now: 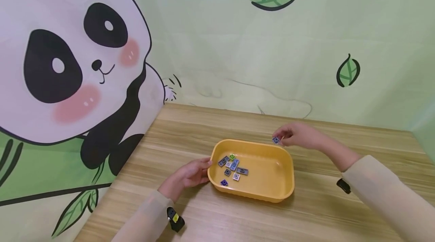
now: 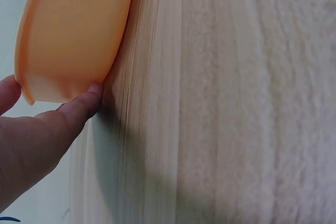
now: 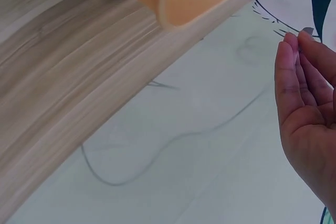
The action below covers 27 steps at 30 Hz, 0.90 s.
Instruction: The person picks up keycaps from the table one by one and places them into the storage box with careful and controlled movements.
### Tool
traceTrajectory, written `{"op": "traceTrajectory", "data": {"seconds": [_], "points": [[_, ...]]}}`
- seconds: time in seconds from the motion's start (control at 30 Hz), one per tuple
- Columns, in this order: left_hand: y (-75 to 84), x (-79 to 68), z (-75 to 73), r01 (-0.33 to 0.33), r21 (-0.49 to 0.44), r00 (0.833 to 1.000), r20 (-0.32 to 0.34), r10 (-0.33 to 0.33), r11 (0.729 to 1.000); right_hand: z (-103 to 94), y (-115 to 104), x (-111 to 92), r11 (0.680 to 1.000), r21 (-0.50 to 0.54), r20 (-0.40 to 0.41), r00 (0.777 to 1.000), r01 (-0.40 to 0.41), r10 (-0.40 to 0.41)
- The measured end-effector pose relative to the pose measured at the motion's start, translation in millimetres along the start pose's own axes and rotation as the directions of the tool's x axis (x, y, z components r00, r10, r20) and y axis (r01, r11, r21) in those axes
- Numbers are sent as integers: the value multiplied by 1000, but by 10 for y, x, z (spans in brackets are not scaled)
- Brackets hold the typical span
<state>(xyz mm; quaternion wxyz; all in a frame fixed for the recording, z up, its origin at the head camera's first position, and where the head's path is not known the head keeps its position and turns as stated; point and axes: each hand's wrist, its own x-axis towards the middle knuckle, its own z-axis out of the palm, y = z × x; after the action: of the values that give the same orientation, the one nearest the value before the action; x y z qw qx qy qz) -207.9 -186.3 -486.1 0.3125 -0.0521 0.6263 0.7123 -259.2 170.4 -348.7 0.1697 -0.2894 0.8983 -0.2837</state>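
Note:
A yellow plastic tray [image 1: 268,176] with rounded corners stands on the wooden table. At its left end my left hand [image 1: 195,172] holds it, the thumb at the rim and the fingers against the outer wall. In the left wrist view, a fingertip [image 2: 95,88] touches low on that wall. My right hand [image 1: 300,135] is raised beyond the tray's far right corner. Between thumb and fingertips it pinches a small blue-grey square piece [image 1: 276,140]; only a sliver of the piece [image 3: 308,30] shows in the right wrist view.
Several small flat pieces lie in the tray's left half, among them a green piece [image 1: 232,156], a dark blue piece [image 1: 224,182] and a grey oblong piece [image 1: 242,171]. Behind the table [image 1: 238,219] hangs a pale green backdrop [image 1: 217,53] with a panda drawing.

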Motion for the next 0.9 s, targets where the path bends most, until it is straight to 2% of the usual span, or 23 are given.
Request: {"op": "traceTrajectory", "data": {"seconds": [0.13, 0.33, 0.63, 0.9], "points": [[-4, -5, 3, -5, 8, 1000, 10, 4, 1000, 14, -63, 127, 1000, -24, 18, 1000, 18, -18], [0, -13, 7, -3, 9, 1000, 13, 3, 1000, 94, -102, 308, 999, -52, 57, 998, 3, 0], [-9, -7, 3, -11, 0, 1000, 12, 11, 1000, 305, -220, 555, 991, -129, 118, 993, 24, -9], [-9, 3, 5, -17, -3, 1000, 7, 17, 1000, 521, -271, 748, 989, -148, 168, 986, 25, 1]]}}
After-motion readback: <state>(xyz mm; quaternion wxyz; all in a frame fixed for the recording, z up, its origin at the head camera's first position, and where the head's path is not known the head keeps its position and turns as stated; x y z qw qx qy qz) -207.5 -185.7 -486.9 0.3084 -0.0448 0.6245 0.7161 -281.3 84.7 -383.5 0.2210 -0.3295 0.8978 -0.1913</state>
